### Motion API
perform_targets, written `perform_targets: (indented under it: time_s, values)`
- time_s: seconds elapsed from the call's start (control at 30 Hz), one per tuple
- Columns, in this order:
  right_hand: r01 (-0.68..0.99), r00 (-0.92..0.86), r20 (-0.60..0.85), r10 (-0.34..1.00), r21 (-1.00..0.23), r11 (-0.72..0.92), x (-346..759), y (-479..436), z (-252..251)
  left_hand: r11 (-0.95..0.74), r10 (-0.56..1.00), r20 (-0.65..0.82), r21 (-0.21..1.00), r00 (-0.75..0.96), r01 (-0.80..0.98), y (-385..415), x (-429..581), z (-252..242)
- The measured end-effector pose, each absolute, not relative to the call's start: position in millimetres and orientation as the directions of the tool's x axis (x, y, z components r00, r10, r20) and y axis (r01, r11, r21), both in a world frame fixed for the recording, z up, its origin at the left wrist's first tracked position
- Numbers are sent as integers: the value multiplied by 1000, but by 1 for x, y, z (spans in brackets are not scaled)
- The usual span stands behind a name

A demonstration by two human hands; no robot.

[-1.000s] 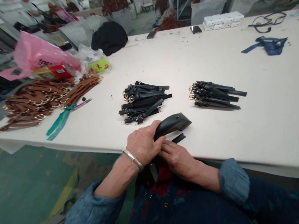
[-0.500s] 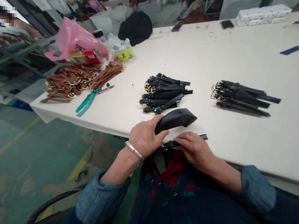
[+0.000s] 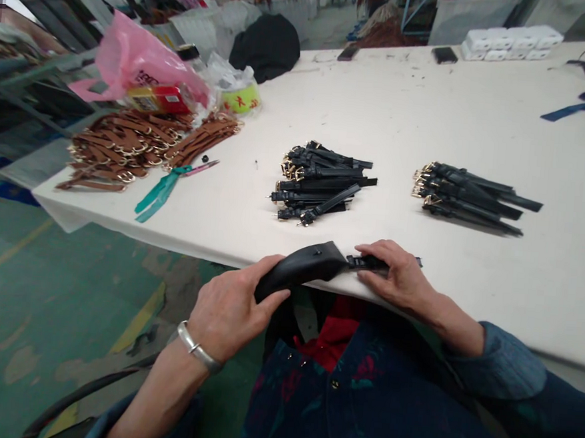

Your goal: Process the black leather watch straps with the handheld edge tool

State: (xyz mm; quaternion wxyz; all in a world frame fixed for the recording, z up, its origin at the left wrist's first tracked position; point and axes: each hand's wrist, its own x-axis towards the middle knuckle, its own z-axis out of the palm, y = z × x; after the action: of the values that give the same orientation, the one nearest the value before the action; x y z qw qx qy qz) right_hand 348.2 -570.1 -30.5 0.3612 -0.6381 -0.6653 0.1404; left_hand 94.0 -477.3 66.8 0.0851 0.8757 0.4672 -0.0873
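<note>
My left hand (image 3: pixel 236 305), with a silver bangle at the wrist, is wrapped round a black curved handheld tool (image 3: pixel 304 263) that has a small knob on top. The tool's wide, squared end points right, close to the buckle end of a short black leather strap (image 3: pixel 362 262). My right hand (image 3: pixel 398 276) pinches this strap at the table's front edge, its tail showing beyond the fingers. Whether tool and strap touch I cannot tell. Behind them lies a pile of black buckled straps (image 3: pixel 320 181), and a second bundle of black straps (image 3: pixel 474 195) is further right.
On the white table (image 3: pixel 390 112), brown buckled straps (image 3: pixel 127 144) are heaped at the left, beside scissors with teal-wrapped handles (image 3: pixel 161 193). A pink plastic bag (image 3: pixel 138 61), a black cloth-like bundle (image 3: pixel 267 47), two phones and white rolls (image 3: pixel 510 44) sit along the back.
My left hand has moved left and down with the tool, whose end now lies beside the strap's buckle. My right hand has shifted slightly right and up with the strap. The view has shifted slightly.
</note>
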Motion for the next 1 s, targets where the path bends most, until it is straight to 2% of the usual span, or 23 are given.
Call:
perform_targets:
  time_s: [0.2,0.37,0.7,0.9,1.0]
  values:
    - [779,-34,272,962,-596,196,349,-562,-29,-614,772,-222,-16,596,789,-479,94,72]
    - [730,-89,288,954,-632,259,355,-556,-33,-692,711,-223,-49,667,720,-474,103,79]
    - [698,-30,307,951,-674,240,359,-557,-32,-747,643,-218,36,735,664,-457,111,75]
    - [681,-31,262,964,-701,213,361,-556,-34,-769,627,-247,-48,739,637,-452,103,83]
    - [669,-43,277,960,-706,234,363,-555,-36,-780,615,-231,-43,754,624,-456,116,82]
